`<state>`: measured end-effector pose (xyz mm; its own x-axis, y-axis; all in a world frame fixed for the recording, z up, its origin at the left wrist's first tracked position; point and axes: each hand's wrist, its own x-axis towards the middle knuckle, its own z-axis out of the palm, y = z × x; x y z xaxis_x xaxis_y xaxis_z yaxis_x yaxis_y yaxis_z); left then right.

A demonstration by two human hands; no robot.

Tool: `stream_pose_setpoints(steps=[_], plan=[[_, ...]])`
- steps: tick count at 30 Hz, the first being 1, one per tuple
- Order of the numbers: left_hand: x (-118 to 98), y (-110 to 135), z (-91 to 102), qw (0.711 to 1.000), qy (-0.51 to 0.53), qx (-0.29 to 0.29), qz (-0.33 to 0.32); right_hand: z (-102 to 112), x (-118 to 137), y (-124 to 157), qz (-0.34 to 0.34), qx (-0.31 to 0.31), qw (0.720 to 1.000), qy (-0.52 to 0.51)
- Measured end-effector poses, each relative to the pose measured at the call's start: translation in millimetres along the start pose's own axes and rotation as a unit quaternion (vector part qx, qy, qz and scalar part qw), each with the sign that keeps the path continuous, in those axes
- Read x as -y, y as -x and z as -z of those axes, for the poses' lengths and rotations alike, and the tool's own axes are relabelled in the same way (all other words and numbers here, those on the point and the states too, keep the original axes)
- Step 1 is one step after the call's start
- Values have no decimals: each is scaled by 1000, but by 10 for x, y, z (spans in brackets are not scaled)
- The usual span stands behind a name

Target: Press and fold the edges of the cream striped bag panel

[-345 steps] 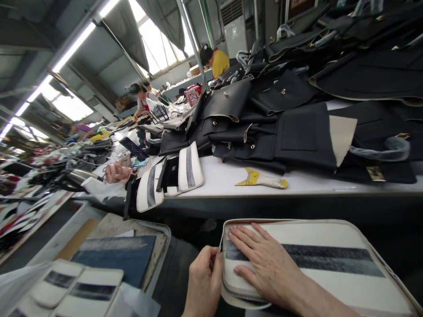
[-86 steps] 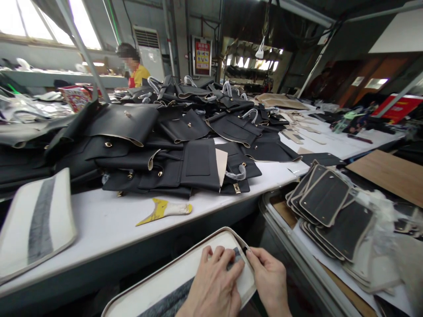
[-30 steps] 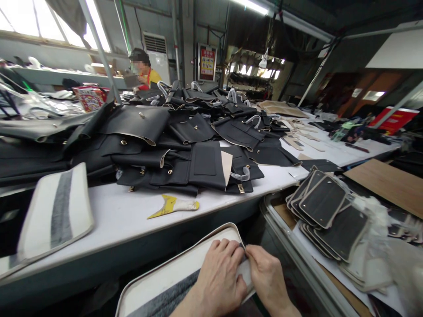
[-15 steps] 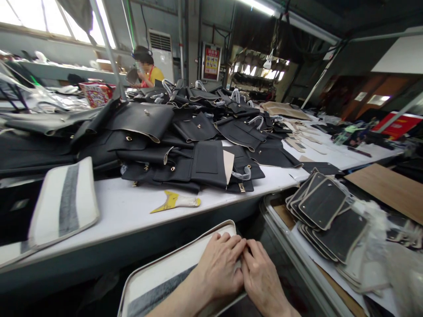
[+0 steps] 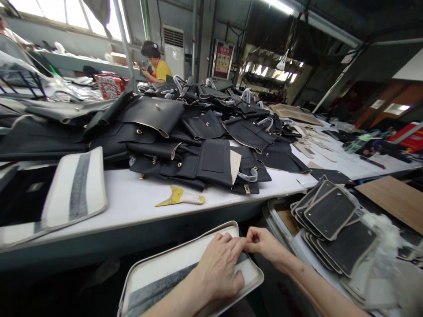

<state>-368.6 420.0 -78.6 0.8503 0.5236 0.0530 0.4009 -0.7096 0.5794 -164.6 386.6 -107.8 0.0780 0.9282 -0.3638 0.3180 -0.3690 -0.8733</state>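
Note:
A white bag panel (image 5: 158,259) with a dark grey stripe and a raised beige edge lies tilted at the front, below the table's edge. My left hand (image 5: 220,264) rests on its right part. The fingers are bent together towards the panel's far edge, and the thumb stands apart on the white face. Right beside those fingertips, my right hand (image 5: 261,244) is closed in a pinch at the panel's edge. Whatever is between its fingertips is too small or hidden to name.
Black leather bag pieces (image 5: 211,163) are heaped on the white table (image 5: 128,193). A yellow-and-white pointed tool (image 5: 180,196) lies near its front edge. Another striped panel (image 5: 77,185) is at left, stacked dark panels (image 5: 330,211) at right. A person (image 5: 161,68) sits behind the heap.
My right hand has turned and swung its forearm out to the right, its fingers now pinched at the panel's edge. My left hand stays on the panel. The view has shifted slightly left.

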Motion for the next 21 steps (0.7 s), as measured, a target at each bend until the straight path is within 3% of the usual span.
stream_pose_setpoints(steps=[3, 8, 14, 21], plan=[[25, 4, -16, 1000, 12, -3, 5, 28, 6, -47, -38, 54, 997, -26], [83, 22, -73, 999, 21, -26, -1, 43, -20, -52, -66, 89, 993, -33], [112, 20, -90, 999, -1, -40, -16, -29, -118, -38, -49, 62, 996, -34], [48, 89, -152, 993, -86, -77, -29, -79, -423, 30, 3, 14, 1000, -21]])
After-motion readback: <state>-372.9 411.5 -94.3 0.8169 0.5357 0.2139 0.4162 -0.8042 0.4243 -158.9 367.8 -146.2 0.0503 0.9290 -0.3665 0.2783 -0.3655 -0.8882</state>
